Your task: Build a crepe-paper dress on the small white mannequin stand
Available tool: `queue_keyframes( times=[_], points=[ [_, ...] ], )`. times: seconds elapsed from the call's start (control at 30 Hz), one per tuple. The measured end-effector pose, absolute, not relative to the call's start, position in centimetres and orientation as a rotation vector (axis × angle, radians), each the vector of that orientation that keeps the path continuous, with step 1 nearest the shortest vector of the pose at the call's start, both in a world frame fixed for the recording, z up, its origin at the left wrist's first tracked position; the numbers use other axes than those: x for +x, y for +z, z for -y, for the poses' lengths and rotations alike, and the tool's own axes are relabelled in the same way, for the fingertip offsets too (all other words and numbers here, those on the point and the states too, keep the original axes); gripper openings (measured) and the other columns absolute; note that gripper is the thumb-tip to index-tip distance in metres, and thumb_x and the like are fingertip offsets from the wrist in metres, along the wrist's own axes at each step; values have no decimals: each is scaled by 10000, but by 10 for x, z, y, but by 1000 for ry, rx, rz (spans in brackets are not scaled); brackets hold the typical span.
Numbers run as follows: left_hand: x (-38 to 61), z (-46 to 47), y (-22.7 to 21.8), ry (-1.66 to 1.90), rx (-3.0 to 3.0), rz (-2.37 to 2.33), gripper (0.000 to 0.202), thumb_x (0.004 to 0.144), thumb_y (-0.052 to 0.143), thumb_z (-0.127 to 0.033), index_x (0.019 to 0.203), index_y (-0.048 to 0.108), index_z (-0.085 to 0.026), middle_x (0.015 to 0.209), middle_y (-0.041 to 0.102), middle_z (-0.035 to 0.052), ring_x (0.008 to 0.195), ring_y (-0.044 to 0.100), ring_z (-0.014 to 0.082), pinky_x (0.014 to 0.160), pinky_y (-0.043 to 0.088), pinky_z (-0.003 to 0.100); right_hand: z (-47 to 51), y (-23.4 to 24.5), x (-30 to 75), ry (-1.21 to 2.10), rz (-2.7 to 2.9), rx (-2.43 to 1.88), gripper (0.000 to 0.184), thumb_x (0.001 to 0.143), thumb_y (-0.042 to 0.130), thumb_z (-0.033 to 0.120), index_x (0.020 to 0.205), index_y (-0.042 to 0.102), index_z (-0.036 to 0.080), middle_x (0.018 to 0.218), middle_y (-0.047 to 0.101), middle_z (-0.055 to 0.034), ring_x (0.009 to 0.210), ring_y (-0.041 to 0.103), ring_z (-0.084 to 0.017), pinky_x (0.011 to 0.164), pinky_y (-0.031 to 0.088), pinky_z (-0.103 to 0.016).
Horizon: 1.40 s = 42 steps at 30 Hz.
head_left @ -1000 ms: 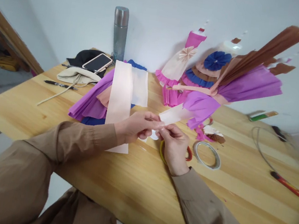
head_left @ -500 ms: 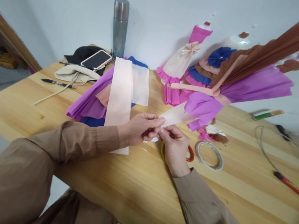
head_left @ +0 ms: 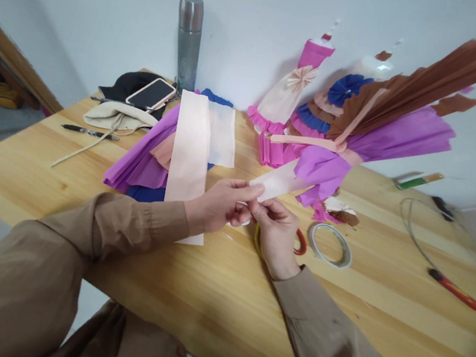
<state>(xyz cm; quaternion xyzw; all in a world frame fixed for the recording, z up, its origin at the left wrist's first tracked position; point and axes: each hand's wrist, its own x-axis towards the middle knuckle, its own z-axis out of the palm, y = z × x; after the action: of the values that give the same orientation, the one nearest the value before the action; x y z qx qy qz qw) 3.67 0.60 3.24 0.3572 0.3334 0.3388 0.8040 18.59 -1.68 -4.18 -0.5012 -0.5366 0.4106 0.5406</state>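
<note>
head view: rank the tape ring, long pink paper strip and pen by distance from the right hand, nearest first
1. tape ring, just right of the right hand
2. long pink paper strip, to the left, mid-table
3. pen, far left

Left forearm (head_left: 138, 226): enters from the lower left, sleeved to the wrist, angled up and to the right. Left hand (head_left: 216, 205): thumb extended along the top, fingers folded beneath, closed in a pinch. Right forearm (head_left: 322, 332): enters from the lower right, sleeved to the wrist, angled up and to the left. Right hand (head_left: 276, 237): back facing the camera, fingers curled, thumb and forefinger pressed together. Both hands meet at centre, fingertips touching, wrists roughly straight.
</note>
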Motion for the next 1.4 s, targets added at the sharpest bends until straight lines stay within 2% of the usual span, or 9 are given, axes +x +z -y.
queue_keyframes(
  times=[0.23,0.4,0.6,0.73,0.9,1.03,1.1,1.23,1.4],
  points=[
    [37,-6,32,670,870,-756,290,916,558,-195,637,533,-122,444,498,-37,340,376,22,366,236,146,17,-38,184,1023,1165,-1123,276,733,793,427,650,656,202,643,609,8,581,515,-129,576,402,-290],
    [31,-8,43,691,821,-887,403,984,429,-353,702,595,-117,503,488,-30,321,327,32,349,157,195,17,-36,187,1082,1090,-1081,259,695,820,414,670,674,202,598,568,27,539,460,-108,549,368,-280],
    [24,-9,31,717,1038,-1027,200,812,642,-273,700,653,-108,557,460,-45,450,325,32,446,189,203,26,-20,191,1310,1065,-1049,320,655,840,456,789,727,188,503,501,53,452,354,-74,481,266,-253],
    [23,-5,20,670,1044,-880,307,721,708,-426,716,692,-119,689,556,-3,584,408,65,542,274,218,29,-10,192,1464,1081,-1056,366,616,857,492,722,733,164,481,484,46,444,319,-59,471,215,-242],
    [26,-1,12,648,1022,-848,287,637,767,-396,722,722,-126,591,502,-27,584,391,79,565,256,239,29,-12,196,1548,1095,-1095,370,609,867,489,693,736,153,463,479,50,446,289,-52,462,205,-236],
    [29,0,6,644,955,-840,223,646,763,-341,687,715,-128,583,515,-29,572,391,71,570,261,235,29,-16,197,1555,1099,-1116,334,619,876,446,749,762,159,535,581,26,460,306,-56,452,244,-231],
    [29,1,5,641,967,-832,217,665,758,-331,687,712,-120,589,527,-26,575,400,69,575,275,225,30,-18,197,1553,1096,-1116,321,623,877,437,774,775,173,577,635,9,477,389,-74,476,331,-241],
    [28,1,3,603,1027,-823,237,714,746,-339,702,711,-105,596,557,-18,595,456,75,614,330,210,30,-21,198,1546,1092,-1094,311,607,890,428,808,796,210,727,732,-32,639,607,-151,684,502,-320],
    [26,0,3,544,1112,-840,255,781,695,-338,691,722,-101,689,675,35,650,554,99,665,402,209,30,-25,200,1522,1111,-1063,245,653,870,403,795,800,217,689,712,-18,655,619,-151,690,502,-311]
  ],
)
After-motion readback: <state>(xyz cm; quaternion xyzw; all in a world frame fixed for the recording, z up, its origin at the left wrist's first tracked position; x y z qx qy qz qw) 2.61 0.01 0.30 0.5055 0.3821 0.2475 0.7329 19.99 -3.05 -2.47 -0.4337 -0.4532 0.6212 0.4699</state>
